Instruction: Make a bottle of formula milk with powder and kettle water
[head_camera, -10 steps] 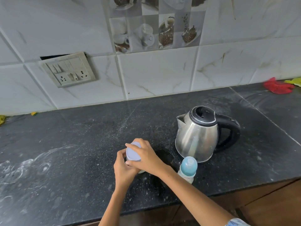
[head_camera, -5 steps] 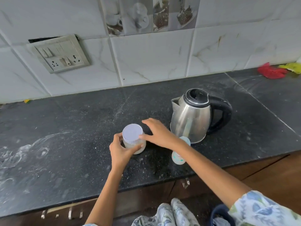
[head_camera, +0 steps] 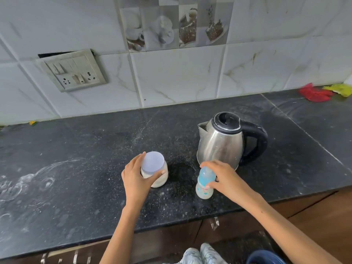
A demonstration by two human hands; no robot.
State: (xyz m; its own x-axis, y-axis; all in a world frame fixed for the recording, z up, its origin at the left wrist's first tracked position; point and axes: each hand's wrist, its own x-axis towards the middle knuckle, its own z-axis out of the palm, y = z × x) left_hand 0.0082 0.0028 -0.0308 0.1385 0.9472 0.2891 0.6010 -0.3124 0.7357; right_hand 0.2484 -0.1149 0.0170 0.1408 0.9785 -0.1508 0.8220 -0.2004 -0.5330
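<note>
A small clear jar of white powder (head_camera: pixel 159 177) with a pale lilac lid stands on the black counter (head_camera: pixel 76 168). My left hand (head_camera: pixel 136 178) wraps around its left side and front. To its right stands a baby bottle (head_camera: pixel 204 184) with a blue cap, upright near the counter's front edge. My right hand (head_camera: pixel 225 178) grips the bottle around its cap and neck. Just behind the bottle sits a steel kettle (head_camera: pixel 222 143) with a black lid and handle, spout pointing left, lid closed.
White powder dust streaks the counter at the left. A switch and socket plate (head_camera: pixel 73 70) sits on the tiled wall. Red and yellow cloths (head_camera: pixel 323 92) lie at the far right. Wooden cabinet fronts run below the counter edge.
My right hand left the jar lid and moved right onto the baby bottle. My left hand stayed on the jar. The camera shifted its view.
</note>
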